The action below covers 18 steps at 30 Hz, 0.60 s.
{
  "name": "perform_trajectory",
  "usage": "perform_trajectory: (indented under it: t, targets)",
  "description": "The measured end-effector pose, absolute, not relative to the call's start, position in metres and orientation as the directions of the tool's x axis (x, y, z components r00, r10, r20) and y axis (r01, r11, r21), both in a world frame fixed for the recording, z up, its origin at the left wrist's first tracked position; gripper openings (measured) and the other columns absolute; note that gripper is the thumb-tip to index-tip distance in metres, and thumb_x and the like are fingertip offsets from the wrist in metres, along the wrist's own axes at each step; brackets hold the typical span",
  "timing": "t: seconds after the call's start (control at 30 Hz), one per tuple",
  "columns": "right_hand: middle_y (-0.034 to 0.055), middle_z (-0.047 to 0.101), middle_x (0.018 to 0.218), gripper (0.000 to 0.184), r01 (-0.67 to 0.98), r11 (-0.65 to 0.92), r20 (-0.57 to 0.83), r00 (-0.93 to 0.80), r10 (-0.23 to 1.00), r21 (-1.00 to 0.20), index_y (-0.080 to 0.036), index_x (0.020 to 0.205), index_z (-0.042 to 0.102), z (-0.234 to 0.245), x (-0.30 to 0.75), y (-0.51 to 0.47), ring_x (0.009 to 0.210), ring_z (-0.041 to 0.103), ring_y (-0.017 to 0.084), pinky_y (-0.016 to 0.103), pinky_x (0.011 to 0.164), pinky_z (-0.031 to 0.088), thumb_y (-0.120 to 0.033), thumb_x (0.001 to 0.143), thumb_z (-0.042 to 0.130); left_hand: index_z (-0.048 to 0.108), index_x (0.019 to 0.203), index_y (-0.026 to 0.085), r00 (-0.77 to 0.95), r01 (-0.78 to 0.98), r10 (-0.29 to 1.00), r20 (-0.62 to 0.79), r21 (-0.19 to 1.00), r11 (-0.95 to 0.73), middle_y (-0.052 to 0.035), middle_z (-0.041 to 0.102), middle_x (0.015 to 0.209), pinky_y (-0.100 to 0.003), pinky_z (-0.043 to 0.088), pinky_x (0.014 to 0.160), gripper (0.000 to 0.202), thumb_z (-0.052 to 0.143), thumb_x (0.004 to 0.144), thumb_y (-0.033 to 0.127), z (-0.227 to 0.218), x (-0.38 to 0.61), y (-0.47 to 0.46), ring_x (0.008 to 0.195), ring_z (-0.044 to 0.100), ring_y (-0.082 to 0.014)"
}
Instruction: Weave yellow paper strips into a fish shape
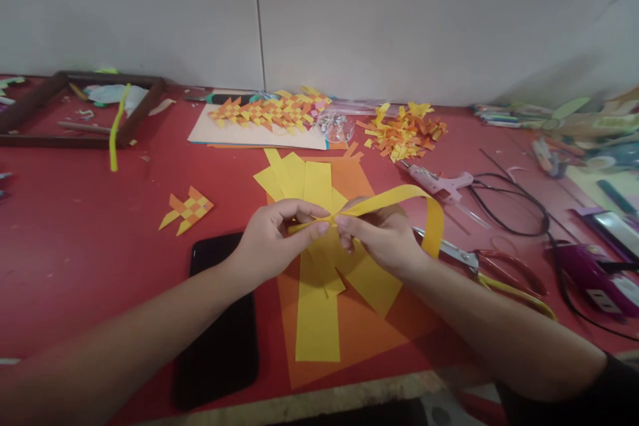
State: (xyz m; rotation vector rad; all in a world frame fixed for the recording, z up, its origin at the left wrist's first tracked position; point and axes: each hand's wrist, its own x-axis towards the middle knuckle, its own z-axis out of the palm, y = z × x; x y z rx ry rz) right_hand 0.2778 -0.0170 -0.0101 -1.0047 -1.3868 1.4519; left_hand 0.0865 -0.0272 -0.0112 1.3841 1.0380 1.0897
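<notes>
Yellow paper strip (434, 221), arched (narrow), held midair

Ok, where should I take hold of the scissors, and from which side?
Probably the red and yellow handles, coming from the right: the scissors lie with blades pointing left, toward the right hand, and handles facing away.

The left hand (272, 233) and the right hand (394, 233), both to the left of the scissors (469, 258), are bare, with slim fingers. The left forearm (174, 313) is bare as far as it shows. The right forearm (489, 319) is bare up to a loose black sleeve (564, 389), nearer the person than the scissors.
</notes>
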Motion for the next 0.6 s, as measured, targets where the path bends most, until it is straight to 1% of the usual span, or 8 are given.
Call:
perform_trajectory:
  t: [0.23, 0.4, 0.5, 0.6]
  targets:
    - [-0.0017, 0.062, 0.051, 0.020, -0.147, -0.080, -0.035, -0.284, 0.958, -0.986, -0.018, 0.064, 0.069, -0.0144, 0.2806, -0.0137, 0.043, 0.055, 0.010, 0.023, 0.041, 0.044, -0.030, 0.078, 0.077, 0.075, 0.094, 0.019, 0.232, 0.048, 0.971, 0.052, 0.997, -0.065, -0.0028, 0.068, 0.077, -0.024, 0.050, 0.069, 0.020, 0.073, 0.080, 0.033, -0.0128, 0.0843, -0.0267, 0.072, 0.061, -0.0139]
    - [-0.0010, 0.061, 0.050, 0.023, -0.144, -0.113, -0.069, -0.277, 0.958, -0.983, -0.016, 0.062, 0.068, -0.0173, 0.2815, -0.0119, 0.041, 0.054, 0.010, 0.023, 0.038, 0.042, -0.033, 0.075, 0.079, 0.075, 0.097, 0.018, 0.250, 0.047, 0.967, 0.046, 0.997, -0.060, -0.0013, 0.065, 0.076, -0.023, 0.048, 0.070, 0.021, 0.072, 0.080, 0.031, -0.0134, 0.0845, -0.0259, 0.072, 0.059, -0.0119]
    - [-0.0005, 0.062, 0.051, 0.025, -0.162, -0.125, -0.077, -0.273, 0.959, -0.979, -0.016, 0.061, 0.069, -0.0167, 0.2809, -0.0112, 0.040, 0.054, 0.010, 0.022, 0.037, 0.042, -0.034, 0.074, 0.080, 0.074, 0.098, 0.017, 0.228, 0.034, 0.972, 0.058, 0.997, -0.068, -0.0006, 0.064, 0.076, -0.022, 0.048, 0.069, 0.022, 0.073, 0.079, 0.029, -0.0122, 0.0859, -0.0268, 0.072, 0.059, -0.0110]
    - [0.0006, 0.064, 0.052, 0.027, -0.206, -0.170, -0.118, -0.244, 0.963, -0.964, -0.016, 0.059, 0.069, -0.0135, 0.2795, -0.0095, 0.039, 0.054, 0.009, 0.021, 0.035, 0.042, -0.036, 0.070, 0.082, 0.072, 0.099, 0.017, 0.196, 0.008, 0.978, 0.066, 0.998, -0.069, 0.0012, 0.060, 0.074, -0.020, 0.047, 0.067, 0.023, 0.073, 0.078, 0.028, -0.0106, 0.0866, -0.0277, 0.070, 0.057, -0.0098]
